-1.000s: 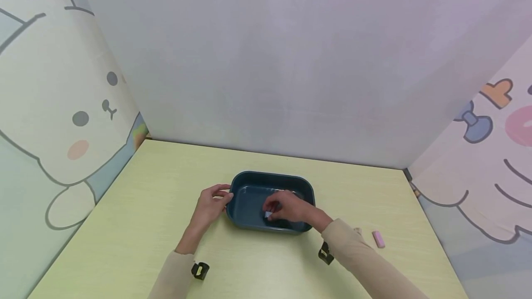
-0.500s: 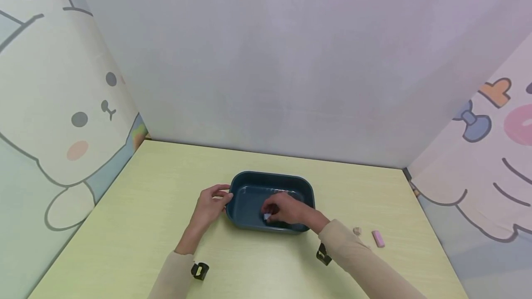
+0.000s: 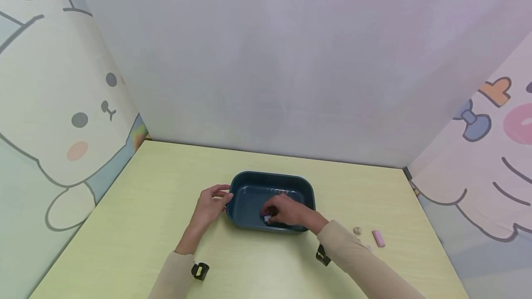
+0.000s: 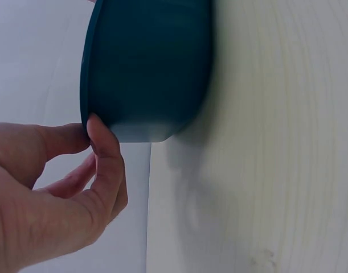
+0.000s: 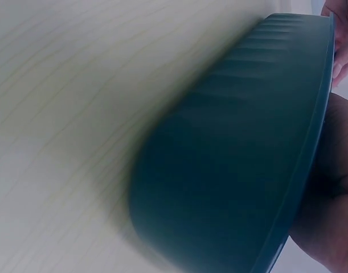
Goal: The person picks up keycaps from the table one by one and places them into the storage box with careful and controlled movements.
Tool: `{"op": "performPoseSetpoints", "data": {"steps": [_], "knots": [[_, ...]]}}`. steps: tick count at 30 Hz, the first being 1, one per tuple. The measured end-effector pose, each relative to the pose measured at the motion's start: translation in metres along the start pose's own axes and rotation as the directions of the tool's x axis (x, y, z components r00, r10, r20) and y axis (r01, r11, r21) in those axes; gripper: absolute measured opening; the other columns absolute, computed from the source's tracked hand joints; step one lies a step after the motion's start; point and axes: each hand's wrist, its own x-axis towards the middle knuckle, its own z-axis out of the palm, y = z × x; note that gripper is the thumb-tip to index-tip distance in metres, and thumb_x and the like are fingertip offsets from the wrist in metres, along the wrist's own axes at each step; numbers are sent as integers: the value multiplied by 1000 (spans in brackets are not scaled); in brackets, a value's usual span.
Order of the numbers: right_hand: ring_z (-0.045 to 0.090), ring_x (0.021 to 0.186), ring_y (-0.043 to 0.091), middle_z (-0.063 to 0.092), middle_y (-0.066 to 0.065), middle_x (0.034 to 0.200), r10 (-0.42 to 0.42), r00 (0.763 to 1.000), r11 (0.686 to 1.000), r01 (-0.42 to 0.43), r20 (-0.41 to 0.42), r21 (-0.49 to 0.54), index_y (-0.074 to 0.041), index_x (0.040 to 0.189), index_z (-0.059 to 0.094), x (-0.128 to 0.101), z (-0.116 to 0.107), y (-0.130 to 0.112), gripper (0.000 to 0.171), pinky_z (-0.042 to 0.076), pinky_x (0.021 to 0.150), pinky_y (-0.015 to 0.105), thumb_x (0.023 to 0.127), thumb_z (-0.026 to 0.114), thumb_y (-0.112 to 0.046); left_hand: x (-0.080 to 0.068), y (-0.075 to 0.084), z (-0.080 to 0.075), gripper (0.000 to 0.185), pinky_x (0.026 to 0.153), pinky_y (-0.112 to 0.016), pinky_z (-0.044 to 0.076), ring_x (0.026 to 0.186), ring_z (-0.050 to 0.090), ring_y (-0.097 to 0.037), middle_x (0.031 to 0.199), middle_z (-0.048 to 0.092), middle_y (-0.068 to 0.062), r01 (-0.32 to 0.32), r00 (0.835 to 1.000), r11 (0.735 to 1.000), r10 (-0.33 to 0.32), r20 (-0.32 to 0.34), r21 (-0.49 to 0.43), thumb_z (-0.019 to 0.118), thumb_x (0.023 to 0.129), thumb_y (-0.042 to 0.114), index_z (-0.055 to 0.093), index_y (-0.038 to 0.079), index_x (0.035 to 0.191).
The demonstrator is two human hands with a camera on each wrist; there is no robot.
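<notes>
1. A dark teal tray [image 3: 253, 180] sits near the middle of the pale desk [image 3: 137, 206].
2. The left hand [image 3: 209, 206] pinches the tray's left rim between thumb and fingers.
3. The right hand [image 3: 287, 210], fingers curled, holds a small white piece [image 3: 267, 218] (too small to identify) inside the tray.
4. A pink eraser [image 3: 377, 238] lies well to the right.
</notes>
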Motion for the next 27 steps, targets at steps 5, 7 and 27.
{"op": "performPoseSetpoints", "data": {"steps": [5, 7, 27], "knots": [[69, 93, 9, 75, 5, 104, 9, 1000, 1000, -9, 1, -1, -2, 111, 75, 0, 0, -1, 22, 55, 82, 22, 89, 78, -1, 0, 0, 1, 31, 70, -38, 60, 77, 68, -23, 103, 70, -16, 6, 1000, 1000, -6, 1, 0, 69, 99, 9, 67, -2, 128], [69, 93, 9, 75, 5, 104, 14, 1000, 1000, -14, 2, 4, -2, 111, 75, 0, -1, -2, 21, 55, 81, 22, 90, 78, -2, 0, 0, 0, 31, 69, -38, 60, 77, 69, -24, 102, 69, -17, 0, 1000, 1000, 0, 3, -2, 69, 99, 8, 67, -3, 128], [65, 93, 12, 71, 4, 107, -6, 996, 999, 2, -85, -46, -5, 113, 73, -11, -10, -1, 19, 54, 82, 27, 94, 75, -9, 1, -4, -1, 30, 66, -34, 58, 77, 69, -28, 100, 69, -16, -4, 1000, 1000, 4, -1, -8, 69, 98, 6, 67, -3, 126]]}}
